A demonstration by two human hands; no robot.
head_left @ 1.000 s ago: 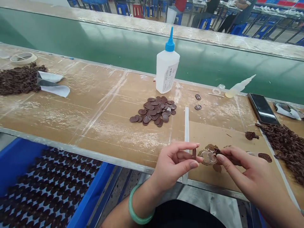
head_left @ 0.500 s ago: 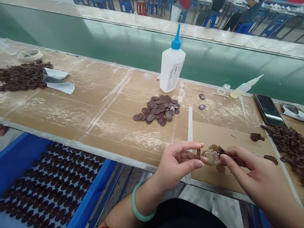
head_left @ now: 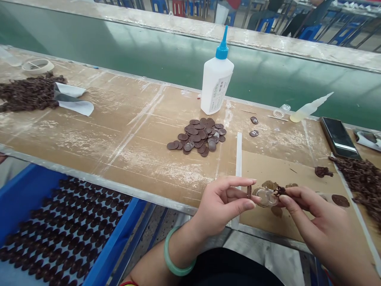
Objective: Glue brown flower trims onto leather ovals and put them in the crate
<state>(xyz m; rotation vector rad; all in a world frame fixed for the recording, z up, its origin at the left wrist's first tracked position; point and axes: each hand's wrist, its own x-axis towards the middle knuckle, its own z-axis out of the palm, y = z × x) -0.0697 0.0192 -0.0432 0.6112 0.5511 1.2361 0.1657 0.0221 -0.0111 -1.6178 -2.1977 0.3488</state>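
My left hand (head_left: 223,208) pinches a small brown oval piece (head_left: 249,192) on edge between thumb and fingers, and a pale green bangle (head_left: 175,258) circles that wrist. My right hand (head_left: 321,222) grips a dark brown scrap (head_left: 280,191) between its fingertips. The scrap sits just above clear round plastic pieces (head_left: 264,197) on a cardboard sheet (head_left: 285,171). Only a small gap separates the two hands. A loose pile of brown oval discs (head_left: 195,137) lies on the bench (head_left: 133,159) beyond my left hand.
A white glue bottle with a blue nozzle (head_left: 216,83) stands at the bench's back. A phone (head_left: 339,138) and heaps of brown scraps (head_left: 363,182) lie to the right. A blue tray (head_left: 59,234) of brown ovals sits below the front edge.
The view has shifted slightly, with the bench sitting a little further right. Both hands keep their pinched hold, and nothing has been let go.
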